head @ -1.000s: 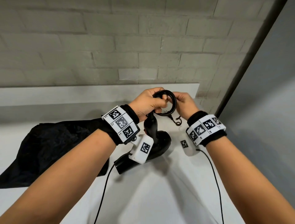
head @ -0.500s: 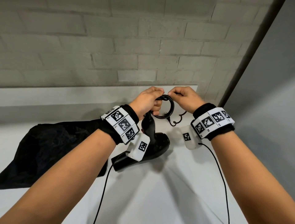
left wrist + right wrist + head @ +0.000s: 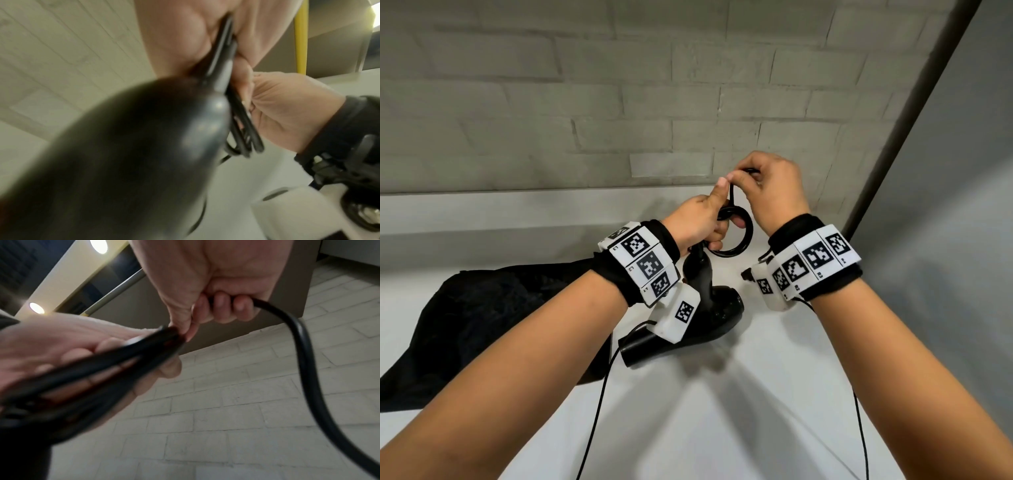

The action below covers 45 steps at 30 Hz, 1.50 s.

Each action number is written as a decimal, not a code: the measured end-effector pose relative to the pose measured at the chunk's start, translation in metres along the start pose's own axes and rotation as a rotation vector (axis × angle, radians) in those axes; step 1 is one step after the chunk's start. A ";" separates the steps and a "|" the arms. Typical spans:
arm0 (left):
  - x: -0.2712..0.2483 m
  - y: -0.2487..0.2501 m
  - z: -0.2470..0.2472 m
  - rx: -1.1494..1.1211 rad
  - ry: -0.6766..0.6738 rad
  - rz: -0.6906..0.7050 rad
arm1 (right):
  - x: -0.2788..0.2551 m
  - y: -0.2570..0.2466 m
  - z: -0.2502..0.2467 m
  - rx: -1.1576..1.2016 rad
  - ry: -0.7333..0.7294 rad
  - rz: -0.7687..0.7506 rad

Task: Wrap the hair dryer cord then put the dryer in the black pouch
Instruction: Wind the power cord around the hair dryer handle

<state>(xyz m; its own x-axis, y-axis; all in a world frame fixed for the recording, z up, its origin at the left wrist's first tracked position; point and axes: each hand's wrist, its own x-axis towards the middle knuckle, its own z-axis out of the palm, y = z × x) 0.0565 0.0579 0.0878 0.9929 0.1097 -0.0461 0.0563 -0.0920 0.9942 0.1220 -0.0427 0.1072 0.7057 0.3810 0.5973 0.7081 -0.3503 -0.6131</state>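
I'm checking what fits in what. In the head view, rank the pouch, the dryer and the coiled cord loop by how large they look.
Largest to smallest in the head view:
1. pouch, though the left arm covers part of it
2. dryer, partly hidden behind the left wrist
3. cord loop

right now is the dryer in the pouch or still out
Out. The hair dryer hangs from the left hand above the table, beside the black pouch.

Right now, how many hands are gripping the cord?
2. The left hand holds the coiled loops of the cord above the dryer; the right hand grips the loose run just above them.
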 end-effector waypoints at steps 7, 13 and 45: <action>0.005 -0.003 -0.003 -0.214 0.202 0.045 | -0.028 -0.014 0.001 0.312 -0.033 0.045; 0.010 -0.006 -0.006 -0.265 0.294 0.018 | -0.062 -0.006 0.029 0.288 -0.066 0.019; 0.011 -0.007 -0.012 -0.198 0.238 0.048 | -0.084 0.107 0.012 0.194 -0.052 0.250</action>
<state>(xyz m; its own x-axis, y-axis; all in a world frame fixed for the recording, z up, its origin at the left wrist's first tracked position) 0.0654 0.0715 0.0814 0.9403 0.3402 0.0025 -0.0350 0.0894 0.9954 0.1382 -0.1022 -0.0152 0.8517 0.3489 0.3910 0.4910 -0.2707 -0.8280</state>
